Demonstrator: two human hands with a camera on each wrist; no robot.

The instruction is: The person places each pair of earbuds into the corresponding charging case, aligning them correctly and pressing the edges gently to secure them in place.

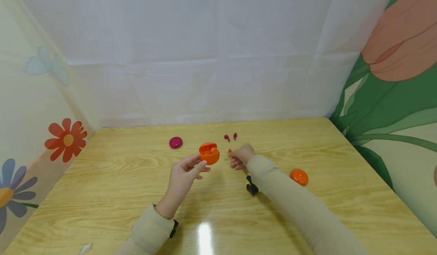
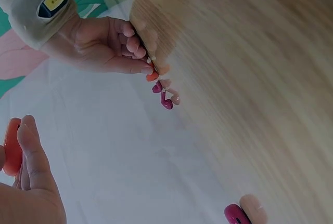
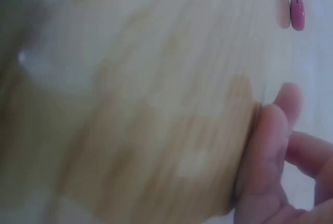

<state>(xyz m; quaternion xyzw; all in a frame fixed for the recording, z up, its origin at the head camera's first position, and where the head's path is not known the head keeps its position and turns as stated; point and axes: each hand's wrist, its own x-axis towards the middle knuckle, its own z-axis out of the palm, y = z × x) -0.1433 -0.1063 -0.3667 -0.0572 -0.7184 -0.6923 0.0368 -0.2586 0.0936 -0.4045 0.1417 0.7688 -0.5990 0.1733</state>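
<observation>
Orange case point(image 1: 209, 153), lid up, sits in the fingertips of the left hand point(image 1: 184, 171), lifted a little off the tabletop point(image 1: 102, 186) around its middle; thumb and fingers curl round the case's lower shell. From the left wrist view only an edge of the case point(image 2: 11, 148) shows beside the thumb.

Left of it, toward the far edge, a magenta case point(image 1: 175, 142) lies closed on the wood (the right wrist view catches it too, edge-on point(image 3: 297, 13), with its reflection beside it).

Just right of the open case, the right hand point(image 1: 241, 156) rests knuckles-up on the tabletop, its fingers curled in and pinched on a small orange earbud point(image 1: 230, 150); the left wrist view shows the earbud point(image 2: 152, 76) at the tips of thumb and forefinger, right at the surface. Beyond that hand, nearer the far edge, two magenta earbuds point(image 1: 231, 137) lie side by side, just apart from each other and near the pinched earbud.

Farther right, beside the right sleeve, a second orange case point(image 1: 299, 177) lies closed, well apart from the open one.
</observation>
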